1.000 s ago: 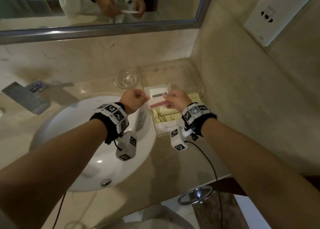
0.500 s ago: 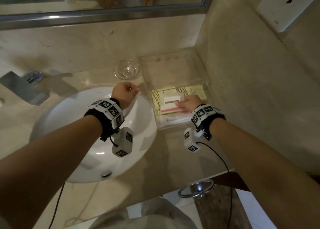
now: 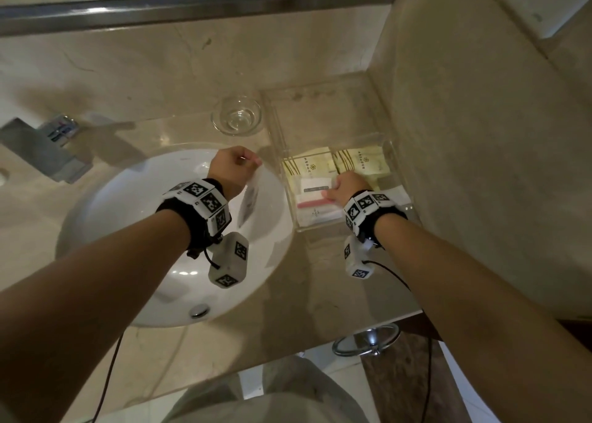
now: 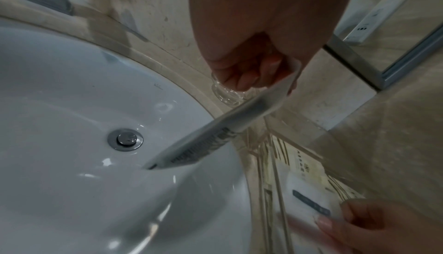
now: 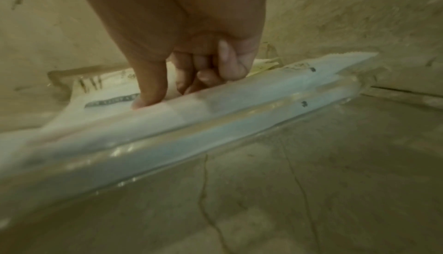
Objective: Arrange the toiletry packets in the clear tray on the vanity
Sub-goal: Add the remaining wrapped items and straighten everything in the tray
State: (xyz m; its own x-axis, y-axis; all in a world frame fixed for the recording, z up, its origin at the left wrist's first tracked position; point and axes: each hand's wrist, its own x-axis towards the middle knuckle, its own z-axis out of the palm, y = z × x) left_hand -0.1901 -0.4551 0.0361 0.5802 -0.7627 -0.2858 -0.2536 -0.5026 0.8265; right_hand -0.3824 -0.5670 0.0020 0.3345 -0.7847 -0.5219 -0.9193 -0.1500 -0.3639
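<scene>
Clear tray point(image 3: 397, 153) on vanity beside white sink point(image 3: 105, 217); two cream packets point(image 3: 333, 163) side by side at its back, white packet with grey bar and pink strip point(image 3: 315, 192) lying over them

Right hand point(image 3: 347, 187) in tray, fingers curled, thumb pressing white packet's near edge

Left hand point(image 3: 232, 169) over sink, fingers pinching thin white sachet point(image 3: 251, 198) by top edge, sachet hanging down, printed text on it

Print on the yellow packets point(image 3: 333, 166) is too small to read.
</scene>
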